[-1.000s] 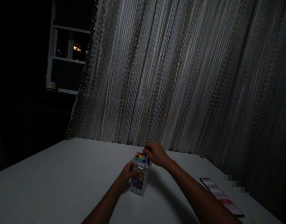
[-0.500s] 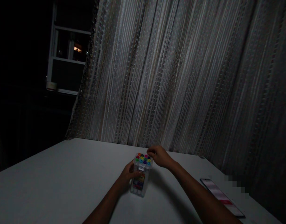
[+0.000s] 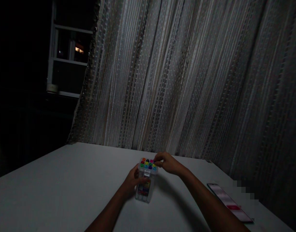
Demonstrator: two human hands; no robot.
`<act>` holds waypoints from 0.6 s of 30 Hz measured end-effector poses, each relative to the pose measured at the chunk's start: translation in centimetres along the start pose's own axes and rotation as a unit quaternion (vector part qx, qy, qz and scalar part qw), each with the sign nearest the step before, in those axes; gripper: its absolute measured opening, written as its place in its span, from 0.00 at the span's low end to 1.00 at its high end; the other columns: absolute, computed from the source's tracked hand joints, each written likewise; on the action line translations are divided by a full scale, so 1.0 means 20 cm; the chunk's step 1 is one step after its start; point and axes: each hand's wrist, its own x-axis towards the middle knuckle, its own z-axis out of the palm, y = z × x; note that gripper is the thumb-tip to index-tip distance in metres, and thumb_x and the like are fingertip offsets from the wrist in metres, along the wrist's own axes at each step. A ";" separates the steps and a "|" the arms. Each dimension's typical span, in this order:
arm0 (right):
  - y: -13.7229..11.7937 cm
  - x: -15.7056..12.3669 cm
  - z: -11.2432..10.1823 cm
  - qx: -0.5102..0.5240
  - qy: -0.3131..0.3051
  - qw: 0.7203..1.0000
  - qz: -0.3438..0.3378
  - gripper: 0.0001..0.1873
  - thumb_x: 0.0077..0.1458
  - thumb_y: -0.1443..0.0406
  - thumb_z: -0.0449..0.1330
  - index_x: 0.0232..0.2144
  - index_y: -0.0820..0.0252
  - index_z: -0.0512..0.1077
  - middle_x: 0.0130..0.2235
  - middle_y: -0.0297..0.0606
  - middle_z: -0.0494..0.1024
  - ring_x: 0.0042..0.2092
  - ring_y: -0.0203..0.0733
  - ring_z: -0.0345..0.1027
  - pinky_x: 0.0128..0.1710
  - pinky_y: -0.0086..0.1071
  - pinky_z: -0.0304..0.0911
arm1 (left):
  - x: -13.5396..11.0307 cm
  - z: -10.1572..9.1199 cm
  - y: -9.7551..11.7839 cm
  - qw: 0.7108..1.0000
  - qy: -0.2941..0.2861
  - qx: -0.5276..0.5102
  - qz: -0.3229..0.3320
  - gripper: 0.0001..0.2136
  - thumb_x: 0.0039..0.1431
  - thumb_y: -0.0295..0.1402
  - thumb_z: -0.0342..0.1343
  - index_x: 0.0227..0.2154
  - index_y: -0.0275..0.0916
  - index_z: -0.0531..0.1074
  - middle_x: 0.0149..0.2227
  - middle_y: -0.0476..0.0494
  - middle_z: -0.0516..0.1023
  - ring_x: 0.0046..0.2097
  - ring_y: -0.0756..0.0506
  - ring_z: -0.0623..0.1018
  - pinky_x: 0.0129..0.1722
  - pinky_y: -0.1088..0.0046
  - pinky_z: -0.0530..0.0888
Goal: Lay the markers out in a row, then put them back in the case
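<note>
Gripping clear case (image 3: 146, 190): left hand (image 3: 133, 179) | right hand (image 3: 167, 163) at coloured caps (image 3: 146, 163), cannot tell if pinching | phone (image 3: 231, 203) on table (image 3: 65, 187)

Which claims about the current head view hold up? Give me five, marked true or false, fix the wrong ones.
1. The left hand grips the clear box. True.
2. The markers in the box all show the same colour on top. False: several colours show, among them orange, yellow, green and purple.
3. The right hand is at the top of the box, by the markers. True.
4. The phone lies on the table to the left of the box. False: it lies to the right of it.
5. A curtain hangs beyond the table. True.
</note>
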 end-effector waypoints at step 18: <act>0.00 0.00 0.08 -0.066 0.074 0.995 0.006 0.04 0.51 0.68 0.60 0.28 0.65 0.73 0.33 0.39 0.73 0.37 0.39 0.66 0.36 0.29 0.58 | 0.00 -0.01 0.00 1.000 0.009 0.016 0.000 0.27 0.40 0.32 0.68 0.45 0.36 0.69 0.40 0.39 0.78 0.40 0.41 0.77 0.39 0.67 0.73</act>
